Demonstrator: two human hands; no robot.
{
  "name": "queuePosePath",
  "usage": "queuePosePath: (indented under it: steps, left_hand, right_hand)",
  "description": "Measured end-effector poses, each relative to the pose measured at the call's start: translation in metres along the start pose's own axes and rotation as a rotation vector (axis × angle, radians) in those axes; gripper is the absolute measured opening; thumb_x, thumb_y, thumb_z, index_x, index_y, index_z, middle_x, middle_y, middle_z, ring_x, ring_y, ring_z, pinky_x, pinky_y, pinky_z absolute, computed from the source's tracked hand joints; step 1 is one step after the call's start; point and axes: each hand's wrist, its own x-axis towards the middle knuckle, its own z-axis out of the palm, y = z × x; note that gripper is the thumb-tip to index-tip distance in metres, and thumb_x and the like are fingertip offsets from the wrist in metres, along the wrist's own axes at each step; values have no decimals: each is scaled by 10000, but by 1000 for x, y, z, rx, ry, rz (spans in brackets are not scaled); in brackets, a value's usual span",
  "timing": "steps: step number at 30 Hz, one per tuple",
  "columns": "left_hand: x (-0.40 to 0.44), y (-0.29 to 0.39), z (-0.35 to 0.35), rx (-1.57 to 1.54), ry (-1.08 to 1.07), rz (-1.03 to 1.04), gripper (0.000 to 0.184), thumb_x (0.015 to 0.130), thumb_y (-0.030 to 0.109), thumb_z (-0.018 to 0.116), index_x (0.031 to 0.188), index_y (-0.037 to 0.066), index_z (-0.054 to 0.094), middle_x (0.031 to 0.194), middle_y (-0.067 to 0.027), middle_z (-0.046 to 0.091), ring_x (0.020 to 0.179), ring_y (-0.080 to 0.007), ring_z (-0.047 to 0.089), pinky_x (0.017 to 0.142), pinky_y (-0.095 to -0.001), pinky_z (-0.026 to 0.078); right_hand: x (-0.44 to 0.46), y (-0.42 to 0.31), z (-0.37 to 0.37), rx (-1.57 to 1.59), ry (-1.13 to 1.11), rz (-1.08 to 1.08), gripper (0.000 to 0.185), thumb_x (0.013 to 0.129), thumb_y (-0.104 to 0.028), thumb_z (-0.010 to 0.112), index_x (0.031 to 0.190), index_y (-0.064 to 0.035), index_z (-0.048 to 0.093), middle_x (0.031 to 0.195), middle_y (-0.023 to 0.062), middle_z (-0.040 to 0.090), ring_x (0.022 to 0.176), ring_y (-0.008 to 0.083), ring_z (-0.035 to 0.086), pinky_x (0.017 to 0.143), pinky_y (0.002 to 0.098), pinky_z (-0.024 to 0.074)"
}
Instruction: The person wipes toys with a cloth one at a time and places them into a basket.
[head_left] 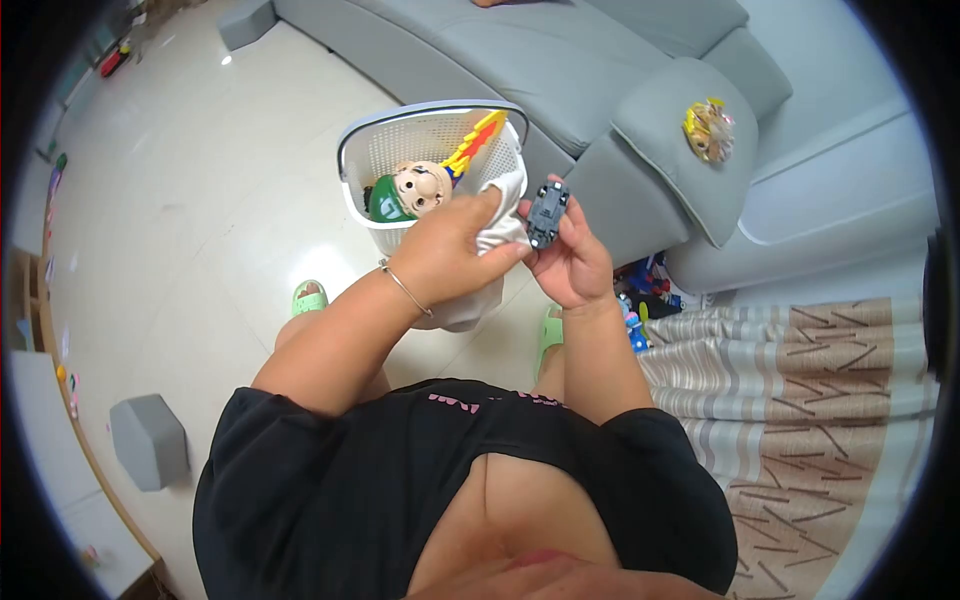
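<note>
My left hand, with a bangle at the wrist, is closed on a white cloth that also hangs down below it. Just to the right, my right hand holds a small dark toy car with its underside facing me. The cloth is close beside the car; whether they touch I cannot tell. Behind my hands stands a white perforated basket with a grey handle. Inside it lie a toy head with a green cap and a yellow and red toy piece.
A grey sofa runs along the back, with a packaged yellow item on its cushion. Toys lie on the floor by the striped curtain. A grey hexagonal stool stands at the left.
</note>
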Motion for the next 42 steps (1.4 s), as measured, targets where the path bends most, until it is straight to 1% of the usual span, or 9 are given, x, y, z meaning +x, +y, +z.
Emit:
queuePosePath:
  steps: [6, 9, 10, 14, 19, 22, 32, 38, 42]
  left_hand:
    - [-15, 9, 1, 223, -37, 78, 381, 721, 204, 677, 1054, 60, 561, 925, -175, 582, 775, -363, 615, 657, -421, 511]
    - [-14, 4, 11, 255, 15, 112, 388, 712, 200, 674, 1059, 65, 565, 921, -170, 576, 740, -358, 615, 618, -427, 514]
    - [-12, 0, 16, 275, 54, 156, 490, 708, 216, 669, 1175, 110, 562, 867, -152, 572, 621, -335, 606, 572, -438, 502]
    - [-10, 0, 21, 335, -53, 141, 494, 696, 203, 670, 1173, 119, 570, 841, -147, 564, 617, -324, 606, 560, -432, 495]
    - [-8, -4, 26, 341, -79, 169, 493, 690, 186, 662, 1172, 127, 576, 824, -141, 559, 627, -307, 612, 557, -421, 490]
    - [-7, -10, 28, 358, -45, 135, 460, 677, 197, 671, 1118, 110, 574, 886, -141, 569, 627, -319, 611, 557, -425, 501]
    - [-10, -8, 31, 408, -60, 58, 501, 702, 207, 657, 1164, 51, 548, 840, -136, 563, 659, -299, 626, 573, -413, 494]
    - [-18, -4, 37, 432, -87, 129, 492, 705, 216, 664, 1154, 52, 550, 859, -130, 568, 675, -283, 631, 572, -390, 494]
    - [-16, -8, 33, 440, -74, 101, 489, 704, 203, 657, 1153, 45, 545, 868, -135, 574, 672, -287, 633, 581, -394, 500]
  right_hand:
    - [-2, 0, 1, -140, -34, 48, 602, 907, -161, 616, 1437, -100, 336, 1234, 50, 568, 1078, 176, 576, 930, 351, 471]
    - [0, 4, -3, -210, -52, 16, 569, 920, -156, 600, 1428, -87, 353, 1255, 49, 559, 1121, 172, 555, 968, 342, 445]
    - [1, 3, -6, -256, -73, 8, 544, 933, -151, 578, 1426, -82, 358, 1268, 56, 553, 1157, 177, 536, 996, 342, 423]
    - [2, -1, -10, -226, 11, 17, 525, 949, -161, 553, 1427, -76, 353, 1256, 69, 560, 1157, 184, 538, 987, 350, 431]
    - [7, -5, -21, -160, 24, 92, 607, 946, -223, 548, 1453, -51, 262, 1242, 210, 543, 1127, 278, 566, 969, 397, 451]
    - [10, -3, -20, -222, 32, 155, 529, 964, -158, 517, 1441, -44, 318, 1300, 100, 525, 1139, 186, 552, 949, 339, 464]
    - [4, 3, -21, -417, 10, 88, 539, 959, -139, 515, 1444, -30, 308, 1313, 83, 516, 1148, 150, 540, 955, 305, 454]
    - [2, 2, -16, -302, 26, 130, 526, 967, -124, 481, 1443, -9, 287, 1305, 117, 522, 1169, 215, 537, 1013, 357, 412]
    - [4, 7, -21, -432, 12, 151, 518, 968, -118, 476, 1448, -27, 304, 1337, 97, 495, 1165, 164, 525, 969, 309, 435]
